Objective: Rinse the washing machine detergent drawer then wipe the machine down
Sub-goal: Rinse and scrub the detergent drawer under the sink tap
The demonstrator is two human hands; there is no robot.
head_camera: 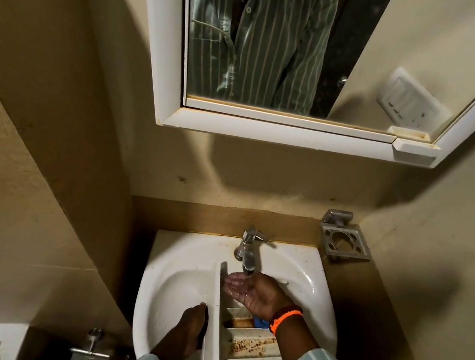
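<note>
The white detergent drawer (216,321) lies in the white washbasin (172,275), front panel to the left, its compartments stained brown with a blue insert showing. My left hand (187,331) grips the front panel from the left side. My right hand (256,293), with an orange bracelet at the wrist, is cupped palm up over the drawer, right under the chrome tap (247,250). Water runs from the spout onto the wet palm.
A white-framed mirror cabinet (268,129) hangs on the wall above the basin. A metal holder (344,239) is fixed to the wall at the right. A chrome valve (93,343) sits low at the left. Beige walls close in on both sides.
</note>
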